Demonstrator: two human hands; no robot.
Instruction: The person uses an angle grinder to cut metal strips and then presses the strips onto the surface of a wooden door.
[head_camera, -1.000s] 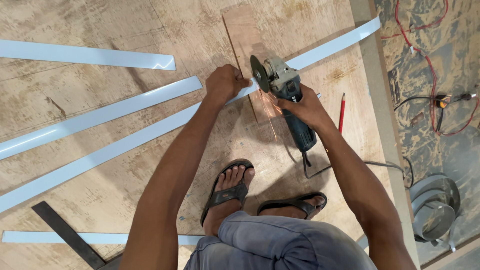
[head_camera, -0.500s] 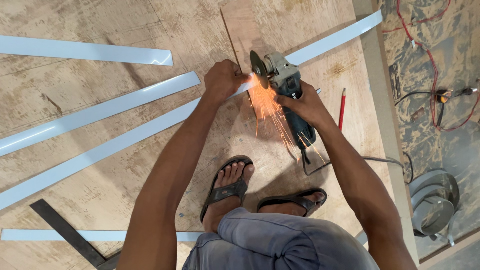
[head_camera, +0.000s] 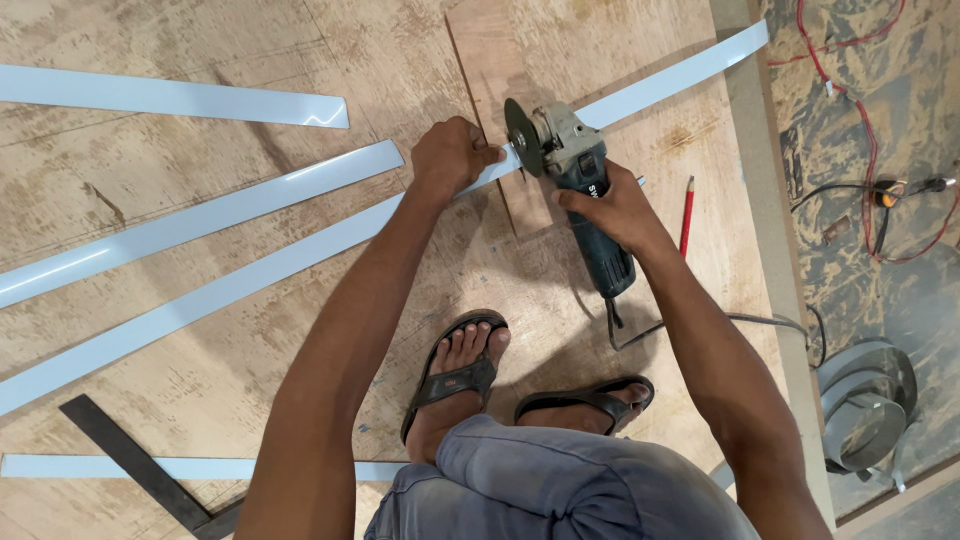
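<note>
My left hand (head_camera: 450, 155) presses down on a long pale blue metal strip (head_camera: 250, 275) that runs diagonally across the plywood floor. My right hand (head_camera: 612, 205) grips the blue body of an angle grinder (head_camera: 575, 175). Its dark disc (head_camera: 520, 138) stands upright against the strip just right of my left fingers. No sparks show. Beyond the disc the strip's far part (head_camera: 680, 75) continues up to the right. Both my feet in black sandals (head_camera: 455, 375) stand just below the hands.
Two more pale strips (head_camera: 200, 215) (head_camera: 170, 97) lie to the left, another (head_camera: 130, 467) near the bottom by a dark steel square (head_camera: 130, 460). A red pencil (head_camera: 686, 215) lies right of the grinder. Its cord (head_camera: 730, 320) trails right. Red wires (head_camera: 850, 70) and a coiled metal band (head_camera: 865, 405) sit beyond the board's edge.
Half a second ago orange sparks sprayed from the disc onto the strip; now they have stopped. The hands and grinder stay at the same spot on the strip.
</note>
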